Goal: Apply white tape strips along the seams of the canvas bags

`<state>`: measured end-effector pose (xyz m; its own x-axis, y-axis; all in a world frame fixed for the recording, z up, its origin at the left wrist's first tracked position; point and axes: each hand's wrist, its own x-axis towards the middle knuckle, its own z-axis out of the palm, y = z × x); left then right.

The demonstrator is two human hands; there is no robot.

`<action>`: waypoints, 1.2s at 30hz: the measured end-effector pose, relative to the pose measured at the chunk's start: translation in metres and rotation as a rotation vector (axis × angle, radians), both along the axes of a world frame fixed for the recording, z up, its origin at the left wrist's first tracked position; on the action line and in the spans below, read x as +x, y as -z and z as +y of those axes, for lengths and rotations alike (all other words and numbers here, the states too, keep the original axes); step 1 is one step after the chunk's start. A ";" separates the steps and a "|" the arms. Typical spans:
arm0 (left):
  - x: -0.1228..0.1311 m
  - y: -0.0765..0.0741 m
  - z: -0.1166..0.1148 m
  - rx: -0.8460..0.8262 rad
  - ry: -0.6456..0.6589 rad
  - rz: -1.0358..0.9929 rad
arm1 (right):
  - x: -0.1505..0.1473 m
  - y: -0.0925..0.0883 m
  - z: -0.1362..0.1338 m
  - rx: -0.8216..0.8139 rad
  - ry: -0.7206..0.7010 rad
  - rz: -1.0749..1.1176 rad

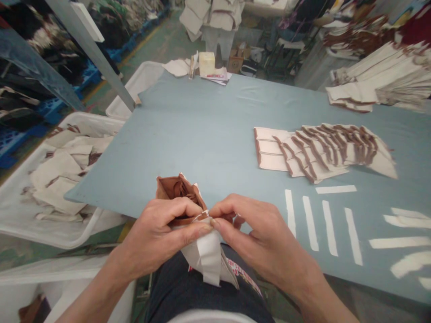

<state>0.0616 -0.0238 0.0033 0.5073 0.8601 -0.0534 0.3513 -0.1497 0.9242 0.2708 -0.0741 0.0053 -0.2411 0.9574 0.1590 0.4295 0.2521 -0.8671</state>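
Note:
A brown and cream sewn fabric piece (168, 187), folded open like a pouch, lies over the near table edge, its cream side hanging toward my lap. My left hand (164, 224) pinches its rim between thumb and forefinger. Close beside it, my right hand (252, 224) also pinches the rim, the two thumb tips almost meeting. A white strip (209, 258) hangs down the piece below my thumbs. What lies between my fingertips is partly hidden by them.
Several white strips (310, 223) lie at the right on the blue-grey table (202, 125). Behind them is a row of overlapping cream pieces with brown edges (323, 150). A white bin (96, 220) of fabric pieces stands left; a metal post (97, 58) rises at the table's far-left corner.

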 end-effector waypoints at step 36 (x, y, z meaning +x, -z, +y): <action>-0.001 0.006 -0.010 -0.064 -0.008 -0.090 | -0.017 -0.001 -0.002 -0.156 0.094 0.073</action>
